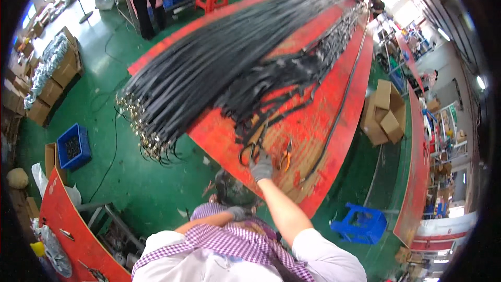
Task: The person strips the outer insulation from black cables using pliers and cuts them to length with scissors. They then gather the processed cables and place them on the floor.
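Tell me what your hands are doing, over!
Right hand, gloved, on black scissors on red table. Left hand, gloved, near chest, grip unclear. Orange pliers and black straps close by.

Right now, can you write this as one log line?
right hand: gloved, reaching at black scissors | left hand: gloved, near chest | red table: black straps

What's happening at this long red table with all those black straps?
A person in grey work gloves stands at a long red table piled with black straps that have metal ends. The right hand reaches out onto the table, right at a pair of dark-handled scissors; orange-handled pliers lie just beside it. The left hand is held close to the body. Whether the scissors are gripped is unclear.
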`<state>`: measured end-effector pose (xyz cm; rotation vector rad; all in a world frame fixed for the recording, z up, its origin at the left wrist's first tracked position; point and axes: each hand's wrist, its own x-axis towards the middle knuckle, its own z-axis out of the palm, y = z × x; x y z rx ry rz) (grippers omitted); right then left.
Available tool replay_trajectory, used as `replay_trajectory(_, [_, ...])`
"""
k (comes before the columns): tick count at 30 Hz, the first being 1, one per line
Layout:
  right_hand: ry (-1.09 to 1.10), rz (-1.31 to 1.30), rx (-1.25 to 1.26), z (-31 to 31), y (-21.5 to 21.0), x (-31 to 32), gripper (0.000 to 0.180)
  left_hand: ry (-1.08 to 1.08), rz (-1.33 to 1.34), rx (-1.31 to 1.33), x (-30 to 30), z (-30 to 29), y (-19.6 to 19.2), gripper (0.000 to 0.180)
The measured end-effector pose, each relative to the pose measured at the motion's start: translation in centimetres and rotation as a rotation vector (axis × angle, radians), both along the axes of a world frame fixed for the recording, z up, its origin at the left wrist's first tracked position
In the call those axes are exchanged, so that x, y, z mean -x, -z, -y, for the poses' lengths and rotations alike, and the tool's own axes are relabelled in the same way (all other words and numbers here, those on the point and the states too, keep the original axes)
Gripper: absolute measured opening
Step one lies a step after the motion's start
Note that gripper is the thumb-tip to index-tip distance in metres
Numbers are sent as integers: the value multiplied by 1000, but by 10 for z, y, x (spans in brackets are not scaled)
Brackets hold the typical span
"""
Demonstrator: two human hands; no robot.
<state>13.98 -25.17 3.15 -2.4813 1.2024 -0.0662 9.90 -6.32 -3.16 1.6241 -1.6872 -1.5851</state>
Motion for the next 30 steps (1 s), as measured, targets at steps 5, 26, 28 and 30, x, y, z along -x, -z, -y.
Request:
replay_trajectory(5, [146,-18,-23,-37,-1,-52,67,-88,-103,195,6,-8,62,35])
replay_trajectory(26, [887,743,-1013,-103,11,299,17,45,262,120,72,1,-13,31])
replay_trajectory(28, [1038,847,-1169,-99,-33,290,16,-219,-94,-44,82,-3,0,34])
replay_trajectory(30, [1012,865,-1088,-97,-42,289,17,-310,-46,-76,91,-8,-19,33])
